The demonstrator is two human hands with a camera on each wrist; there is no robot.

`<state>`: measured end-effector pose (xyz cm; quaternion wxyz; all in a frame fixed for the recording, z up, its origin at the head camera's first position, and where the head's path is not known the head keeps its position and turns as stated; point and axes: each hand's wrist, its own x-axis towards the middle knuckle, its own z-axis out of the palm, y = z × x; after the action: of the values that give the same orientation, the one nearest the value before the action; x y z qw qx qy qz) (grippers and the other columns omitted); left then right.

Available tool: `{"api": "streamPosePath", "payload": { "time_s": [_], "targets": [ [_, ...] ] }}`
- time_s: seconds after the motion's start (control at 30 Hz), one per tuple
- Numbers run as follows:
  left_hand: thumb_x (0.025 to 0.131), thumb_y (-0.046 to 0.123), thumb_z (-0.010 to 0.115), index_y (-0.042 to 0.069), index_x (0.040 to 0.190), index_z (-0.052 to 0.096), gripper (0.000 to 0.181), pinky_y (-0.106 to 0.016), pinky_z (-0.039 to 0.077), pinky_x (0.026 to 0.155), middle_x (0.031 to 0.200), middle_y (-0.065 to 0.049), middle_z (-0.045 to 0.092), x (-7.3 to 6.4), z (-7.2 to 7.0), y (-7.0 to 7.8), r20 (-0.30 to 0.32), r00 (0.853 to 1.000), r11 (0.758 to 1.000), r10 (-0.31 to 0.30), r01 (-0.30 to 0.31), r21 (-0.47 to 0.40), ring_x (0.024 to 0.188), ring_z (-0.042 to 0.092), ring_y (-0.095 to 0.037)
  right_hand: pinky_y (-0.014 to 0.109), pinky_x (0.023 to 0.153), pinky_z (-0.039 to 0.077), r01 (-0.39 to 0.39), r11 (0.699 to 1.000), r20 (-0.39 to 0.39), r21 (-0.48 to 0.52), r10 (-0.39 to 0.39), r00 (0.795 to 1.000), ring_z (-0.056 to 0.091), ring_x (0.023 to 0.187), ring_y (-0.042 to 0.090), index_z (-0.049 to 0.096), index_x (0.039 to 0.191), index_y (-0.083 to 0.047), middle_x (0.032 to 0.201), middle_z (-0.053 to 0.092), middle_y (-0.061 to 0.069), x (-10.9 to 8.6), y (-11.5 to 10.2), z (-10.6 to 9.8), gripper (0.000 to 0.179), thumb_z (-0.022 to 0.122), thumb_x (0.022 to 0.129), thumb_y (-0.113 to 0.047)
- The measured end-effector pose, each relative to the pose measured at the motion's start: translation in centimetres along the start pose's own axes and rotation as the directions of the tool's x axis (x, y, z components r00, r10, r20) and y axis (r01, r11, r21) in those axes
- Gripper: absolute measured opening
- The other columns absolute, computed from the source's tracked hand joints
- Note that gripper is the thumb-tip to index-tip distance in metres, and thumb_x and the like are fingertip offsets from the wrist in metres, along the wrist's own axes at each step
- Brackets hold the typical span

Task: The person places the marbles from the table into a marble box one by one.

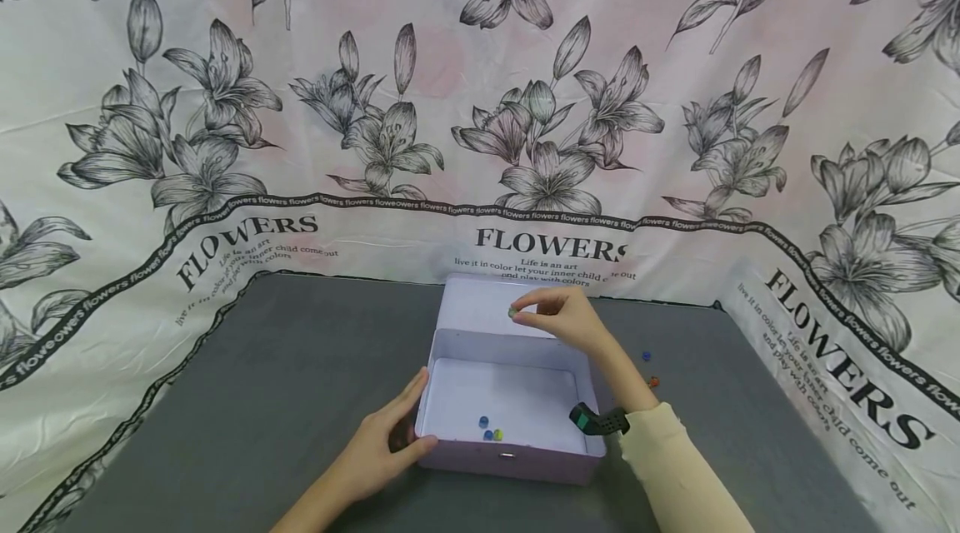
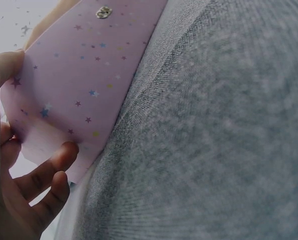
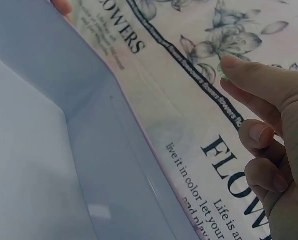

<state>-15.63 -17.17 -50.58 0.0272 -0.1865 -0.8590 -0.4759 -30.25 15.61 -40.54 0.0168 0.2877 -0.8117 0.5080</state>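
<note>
A lavender tin box stands on the grey cloth with its lid tipped back; small stars dot its outer wall. My left hand grips its near left corner, thumb at the front rim and fingers along the side. Raised in front of the lid in the head view, my right hand pinches a small greenish marble between thumb and forefinger. On the box floor lie a blue marble, a second blue marble and a yellow-green marble.
To the right of the box, a blue marble and an orange marble lie on the grey cloth. Behind the table hangs a flower-printed sheet. A dark band circles the right wrist.
</note>
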Motion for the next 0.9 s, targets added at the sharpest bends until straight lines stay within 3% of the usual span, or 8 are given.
{"api": "streamPosePath", "payload": {
  "time_s": [0.07,0.2,0.3,0.43,0.57,0.67,0.77,0.9],
  "targets": [
    [0.094,0.044,0.081,0.02,0.166,0.037,0.088,-0.023,0.051,0.085,0.173,0.001,0.031,0.0,0.0,-0.1,-0.004,1.0,1.0,0.011,-0.011,0.001,0.13,0.053,-0.018,0.025,0.05,0.03,0.002,1.0,0.023,0.0,-0.002,1.0,0.035,0.053,0.007,0.084,0.108,-0.01,0.082,0.074,0.005,0.4,-0.1,0.5,0.015,0.083,0.093,-0.013],
    [0.095,0.045,0.08,0.015,0.165,0.038,0.087,-0.027,0.051,0.099,0.172,0.002,0.031,-0.1,0.0,-0.2,-0.018,0.999,0.998,0.046,-0.046,0.032,0.142,0.05,-0.022,0.024,0.051,0.03,0.009,1.0,0.079,0.004,-0.009,0.997,0.035,0.053,0.006,0.085,0.106,-0.01,0.098,0.08,0.013,0.9,0.0,1.4,0.014,0.083,0.093,-0.012],
    [0.095,0.045,0.08,0.016,0.165,0.039,0.087,-0.026,0.05,0.099,0.171,0.006,0.03,-0.1,0.0,-0.2,-0.015,0.999,0.999,0.037,-0.037,0.03,0.139,0.051,-0.018,0.023,0.051,0.031,-0.001,1.0,0.11,-0.017,0.003,0.994,0.037,0.054,0.006,0.085,0.105,-0.012,0.098,0.081,0.01,1.2,0.0,2.2,0.014,0.084,0.092,-0.013],
    [0.095,0.042,0.08,0.014,0.165,0.039,0.085,-0.024,0.049,0.086,0.172,0.0,0.031,0.0,-0.1,-0.1,-0.013,0.999,0.999,0.045,-0.045,0.021,0.123,0.054,-0.019,0.023,0.052,0.032,-0.025,0.999,0.127,-0.047,0.031,0.991,0.039,0.054,0.007,0.085,0.105,-0.012,0.098,0.082,0.002,1.4,0.0,2.9,0.015,0.086,0.09,-0.016],
    [0.096,0.042,0.079,0.014,0.165,0.04,0.083,-0.026,0.051,0.095,0.171,-0.004,0.033,0.1,-0.1,-0.2,-0.027,0.997,0.997,0.07,-0.069,0.044,0.136,0.053,-0.019,0.023,0.054,0.034,-0.021,0.997,0.162,-0.073,0.033,0.986,0.041,0.054,0.006,0.086,0.103,-0.012,0.099,0.082,0.002,1.4,0.3,3.3,0.014,0.086,0.09,-0.017],
    [0.097,0.041,0.078,0.016,0.166,0.038,0.084,-0.025,0.055,0.086,0.172,-0.004,0.033,0.0,-0.1,-0.3,-0.018,0.998,0.997,0.068,-0.068,0.031,0.116,0.064,-0.011,0.022,0.055,0.036,-0.009,0.995,0.203,-0.095,0.028,0.979,0.043,0.054,0.005,0.086,0.102,-0.014,0.101,0.082,0.001,1.3,0.7,3.6,0.013,0.087,0.089,-0.019],
    [0.097,0.039,0.079,0.017,0.166,0.037,0.084,-0.023,0.051,0.067,0.172,-0.008,0.032,-0.1,0.0,-0.3,-0.009,0.998,0.998,0.064,-0.064,0.005,0.085,0.055,-0.006,0.021,0.059,0.042,0.0,0.993,0.235,-0.118,0.028,0.972,0.051,0.06,0.002,0.087,0.101,-0.016,0.101,0.083,-0.002,1.1,1.2,3.8,0.012,0.088,0.089,-0.02],
    [0.096,0.04,0.08,0.018,0.166,0.037,0.085,-0.023,0.05,0.067,0.172,-0.004,0.032,-0.2,0.0,-0.1,-0.006,0.999,0.999,0.038,-0.038,-0.006,0.098,0.057,-0.01,0.021,0.067,0.048,0.01,0.986,0.255,-0.169,0.034,0.966,0.063,0.077,0.001,0.087,0.099,-0.018,0.1,0.082,-0.005,0.9,1.8,4.0,0.011,0.088,0.089,-0.02]
  ]
}}
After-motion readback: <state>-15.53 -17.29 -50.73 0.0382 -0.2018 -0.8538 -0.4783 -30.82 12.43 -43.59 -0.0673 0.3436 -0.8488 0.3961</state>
